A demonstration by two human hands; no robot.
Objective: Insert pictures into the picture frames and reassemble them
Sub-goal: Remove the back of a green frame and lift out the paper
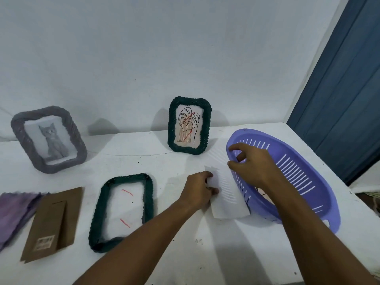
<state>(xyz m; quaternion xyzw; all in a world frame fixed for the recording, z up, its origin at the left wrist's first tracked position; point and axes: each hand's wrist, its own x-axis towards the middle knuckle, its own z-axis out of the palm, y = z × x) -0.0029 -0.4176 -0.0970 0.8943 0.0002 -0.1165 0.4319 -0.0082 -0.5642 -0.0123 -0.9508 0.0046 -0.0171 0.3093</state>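
An empty dark green woven frame [96, 221] lies flat on the white table [185, 254]. Left of it lies a brown backing board [49, 225] with its stand. My left hand [198, 189] grips the left edge of a white picture sheet [228, 206] that lies beside and partly under a purple slotted basket [304, 182]. My right hand [253, 161] holds the basket's near rim and tips it up. A green frame with a leaf drawing [189, 125] and a grey frame with a cat picture [49, 139] stand by the wall.
A purple cloth [14, 210] lies at the table's left edge. The white wall [144, 58] rises behind the standing frames. A blue panel [345, 89] stands past the table's right corner, and the table's right edge runs just beyond the basket.
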